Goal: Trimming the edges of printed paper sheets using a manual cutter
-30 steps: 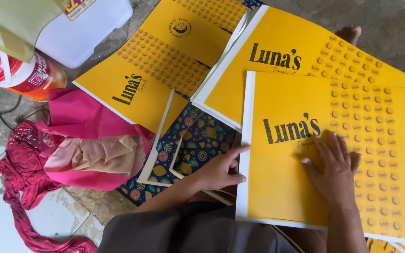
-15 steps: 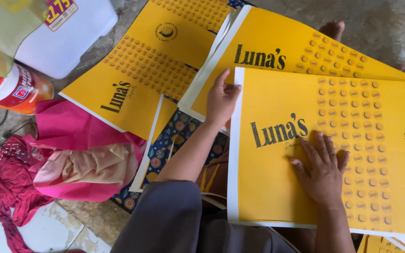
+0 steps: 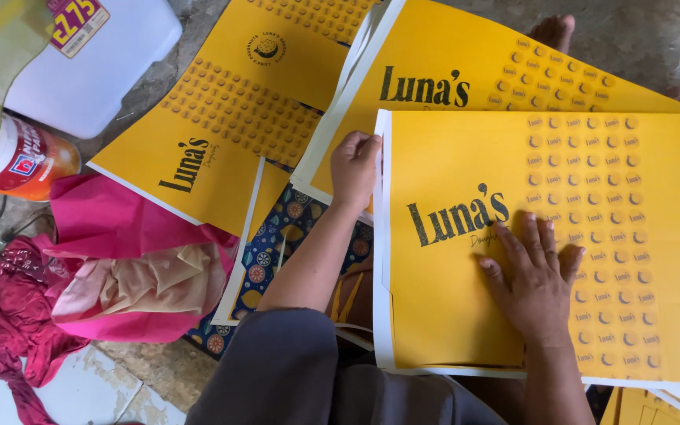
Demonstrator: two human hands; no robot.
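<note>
I am looking down at a rough grey concrete floor (image 3: 655,39) lying in soft daylight. At lower left, pale cracked tiles (image 3: 80,393) are showing. A patterned dark mat (image 3: 277,252) is lying on the floor, partly covered.

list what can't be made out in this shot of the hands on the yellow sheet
Head view:
- Top yellow sheet: right end cut off by the frame edge.
- Left hand: fingertips curl over the sheet's edge, hidden.
- Lower yellow sheet: mostly covered by the top sheet.
- Under the right hand: print hidden.
</note>
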